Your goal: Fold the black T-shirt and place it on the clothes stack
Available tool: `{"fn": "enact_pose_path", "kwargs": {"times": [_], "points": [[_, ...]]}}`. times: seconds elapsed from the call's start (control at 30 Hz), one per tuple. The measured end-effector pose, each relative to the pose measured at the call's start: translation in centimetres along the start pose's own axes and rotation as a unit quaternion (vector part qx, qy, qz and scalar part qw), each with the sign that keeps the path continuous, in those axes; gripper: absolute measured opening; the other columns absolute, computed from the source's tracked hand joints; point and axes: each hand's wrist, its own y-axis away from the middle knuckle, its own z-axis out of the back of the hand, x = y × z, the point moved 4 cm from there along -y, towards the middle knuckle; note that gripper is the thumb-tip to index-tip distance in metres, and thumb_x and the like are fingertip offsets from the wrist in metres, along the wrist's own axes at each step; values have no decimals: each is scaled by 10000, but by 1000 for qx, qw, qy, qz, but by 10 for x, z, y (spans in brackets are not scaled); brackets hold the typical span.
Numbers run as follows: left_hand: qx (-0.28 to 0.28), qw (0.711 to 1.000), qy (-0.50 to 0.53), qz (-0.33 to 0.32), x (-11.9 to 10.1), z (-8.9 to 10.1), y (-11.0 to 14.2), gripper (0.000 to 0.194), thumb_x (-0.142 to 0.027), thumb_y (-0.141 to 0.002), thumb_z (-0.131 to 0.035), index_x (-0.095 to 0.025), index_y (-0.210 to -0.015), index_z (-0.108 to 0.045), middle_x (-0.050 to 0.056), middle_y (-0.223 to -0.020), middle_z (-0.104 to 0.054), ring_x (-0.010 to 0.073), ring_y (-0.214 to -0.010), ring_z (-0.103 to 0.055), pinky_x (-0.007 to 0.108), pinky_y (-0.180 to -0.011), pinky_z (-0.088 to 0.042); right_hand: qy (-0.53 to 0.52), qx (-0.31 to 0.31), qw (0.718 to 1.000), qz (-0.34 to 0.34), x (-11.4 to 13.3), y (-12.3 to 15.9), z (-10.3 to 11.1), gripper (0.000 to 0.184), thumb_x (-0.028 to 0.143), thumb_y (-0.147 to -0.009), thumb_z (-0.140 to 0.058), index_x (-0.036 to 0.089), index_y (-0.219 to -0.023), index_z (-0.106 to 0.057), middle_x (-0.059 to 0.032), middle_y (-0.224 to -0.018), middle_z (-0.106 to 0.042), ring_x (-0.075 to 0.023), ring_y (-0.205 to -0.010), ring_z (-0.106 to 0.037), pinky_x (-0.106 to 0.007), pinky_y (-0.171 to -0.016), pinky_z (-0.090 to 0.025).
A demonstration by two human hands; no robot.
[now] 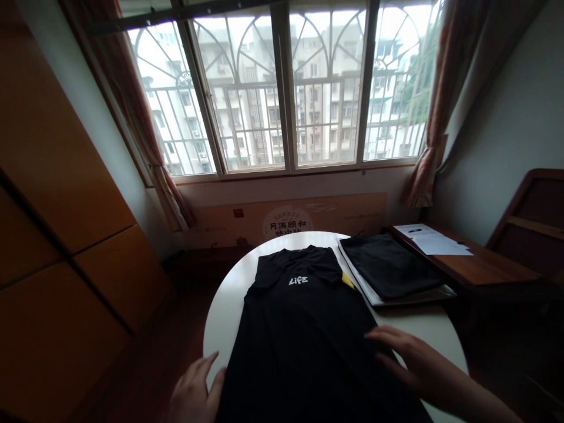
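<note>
Head cam: left hand point(194, 390) flat, fingers spread, at the black T-shirt's point(304, 335) left edge. Shirt's laid out on the round white worktop point(229, 294), not folded yet. Right hand point(408, 355) pressing its right side, fingers spread. Folded dark garment point(390, 267) sits done beside.

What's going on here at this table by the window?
A person has a black T-shirt with white "LIFE" lettering spread flat on a round white table. The left hand rests open at the shirt's left edge, and the right hand lies flat, fingers spread, on its right side. Neither hand grips anything. Beyond the shirt, a folded dark garment sits on a white stack, and papers lie on a wooden desk to the right.
</note>
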Motion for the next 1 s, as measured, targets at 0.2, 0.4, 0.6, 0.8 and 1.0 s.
{"fn": "enact_pose_path", "kwargs": {"times": [0.2, 0.4, 0.6, 0.8, 1.0], "points": [[34, 981, -85, -173, -123, -12, -132, 508, -344, -957, -381, -111, -1336, -626, 132, -1412, -618, 262, -1337, -534, 368, -1155, -373, -14, -75, 996, -44, -34, -179, -6, 621, 251, -905, -473, 91, -1504, -448, -157, -1536, -480, -273, -1418, -454, -388, -1178, -370], [98, 959, -152, -218, -161, -76, -237, 499, -246, -920, -474, -141, -1393, -591, 119, -1494, -550, 250, -1413, -467, 342, -1186, -324, 136, -35, 985, -100, -53, -284, -44, 657, 227, -938, -458, 16, -1547, -331, -190, -1615, -339, -278, -1511, -286, -378, -1234, -238], [145, 950, -186, -207, -155, -133, -273, 702, -435, -934, -482, -22, -1500, -438, 237, -1594, -352, 360, -1499, -301, 442, -1206, -271, 168, 13, 972, -165, -87, -310, -73, 745, 444, -979, -418, -5, -1559, -293, -246, -1639, -235, -394, -1527, -185, -538, -1221, -156], [149, 950, -196, -194, -151, -154, -297, 757, -519, -994, -317, -39, -1578, -285, 217, -1657, -190, 361, -1542, -156, 501, -1220, -192, 188, 27, 965, -179, -104, -329, -79, 767, 511, -1002, -299, 41, -1600, -202, -185, -1679, -140, -347, -1551, -101, -510, -1236, -77], [138, 949, -204, -197, -153, -156, -317, 760, -530, -1000, -282, -41, -1582, -276, 214, -1659, -189, 349, -1545, -155, 489, -1223, -177, 191, 31, 964, -182, -110, -353, -75, 767, 523, -1003, -272, 59, -1608, -182, -170, -1684, -128, -330, -1553, -97, -493, -1236, -75]]}}
